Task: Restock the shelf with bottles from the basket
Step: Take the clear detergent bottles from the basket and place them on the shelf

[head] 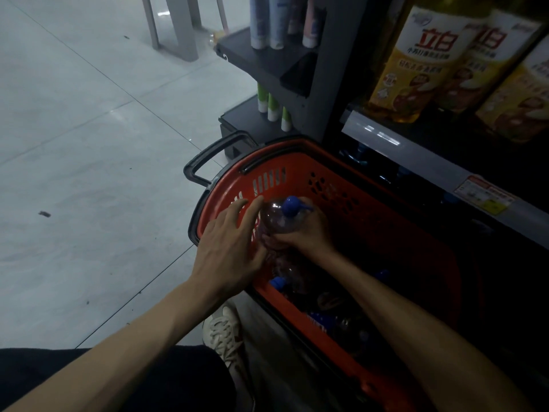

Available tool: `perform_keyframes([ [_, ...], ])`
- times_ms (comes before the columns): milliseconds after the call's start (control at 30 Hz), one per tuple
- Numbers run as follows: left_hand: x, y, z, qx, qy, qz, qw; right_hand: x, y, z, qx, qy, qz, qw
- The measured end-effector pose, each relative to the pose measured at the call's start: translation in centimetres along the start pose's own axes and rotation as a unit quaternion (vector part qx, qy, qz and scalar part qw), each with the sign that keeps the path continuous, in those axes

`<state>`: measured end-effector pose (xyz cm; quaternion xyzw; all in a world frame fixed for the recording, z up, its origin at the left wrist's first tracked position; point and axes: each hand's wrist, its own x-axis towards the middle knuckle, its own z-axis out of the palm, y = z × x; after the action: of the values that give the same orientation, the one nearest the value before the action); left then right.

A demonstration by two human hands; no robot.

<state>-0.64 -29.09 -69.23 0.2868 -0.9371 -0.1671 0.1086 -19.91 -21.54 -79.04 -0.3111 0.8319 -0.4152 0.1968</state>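
A red plastic basket (383, 233) with a black rim and handle stands on the floor against the shelf (421, 162). My right hand (306, 233) grips a clear bottle with a blue cap (276, 217), upright over the basket's near-left corner. My left hand (231, 248) lies against the bottle's left side with fingers straight and spread. Deeper in the basket lie more blue-capped bottles (279, 282), dark and hard to make out. Under the shelf's grey edge, blue caps (361, 150) show dimly on the bottom level.
Large yellow detergent bottles (416, 63) stand on the shelf above, with a price tag (484, 197) on its rail. Green tubes (273, 107) and pale tubes (276, 22) fill a side rack. Grey tiled floor lies left. My white shoe (222, 331) is by the basket.
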Motion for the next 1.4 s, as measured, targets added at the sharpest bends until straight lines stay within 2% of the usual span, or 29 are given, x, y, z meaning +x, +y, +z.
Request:
perform_keyframes([
  [100,0.7,0.5,-0.3,-0.029,-0.001,0.002,1.0,-0.5,-2.5,-2.5,0.048,0.013,-0.016,0.999],
  [267,3.5,1.7,-1.8,-0.182,-0.037,-0.046,0.981,-2.8,-8.6,-9.9,0.009,0.045,-0.095,0.994],
  [400,5.4,3.9,-4.1,-0.323,-0.103,-0.028,0.94,-5.4,-11.9,-16.6,0.01,0.052,-0.131,0.99],
  [500,5.5,7.3,-6.1,-0.386,-0.17,0.012,0.906,-7.7,-14.2,-21.0,0.03,0.05,-0.146,0.988],
  [567,5.2,10.0,-7.0,-0.438,-0.168,0.021,0.883,-9.2,-15.1,-23.0,0.056,0.055,-0.159,0.984],
  [700,3.8,15.2,-7.4,-0.469,-0.133,0.037,0.872,-11.8,-14.7,-25.1,0.099,0.082,-0.143,0.981],
  [867,1.0,19.4,-5.0,-0.539,-0.143,-0.026,0.83,-15.1,-12.2,-26.6,0.172,0.13,-0.1,0.971],
  [967,-0.2,22.0,-4.0,-0.586,-0.161,-0.049,0.793,-16.9,-10.3,-27.7,0.209,0.113,-0.08,0.968],
  [1100,-1.0,25.1,-3.4,-0.655,-0.202,-0.073,0.725,-19.1,-8.6,-31.7,0.22,0.061,-0.052,0.972],
  [1167,-1.0,26.8,-3.5,-0.672,-0.222,-0.073,0.703,-20.3,-7.8,-33.7,0.215,0.054,-0.044,0.974],
  [1400,-1.2,31.2,-3.7,-0.614,-0.197,0.012,0.764,-24.1,-5.0,-39.0,0.118,0.001,-0.016,0.993],
])
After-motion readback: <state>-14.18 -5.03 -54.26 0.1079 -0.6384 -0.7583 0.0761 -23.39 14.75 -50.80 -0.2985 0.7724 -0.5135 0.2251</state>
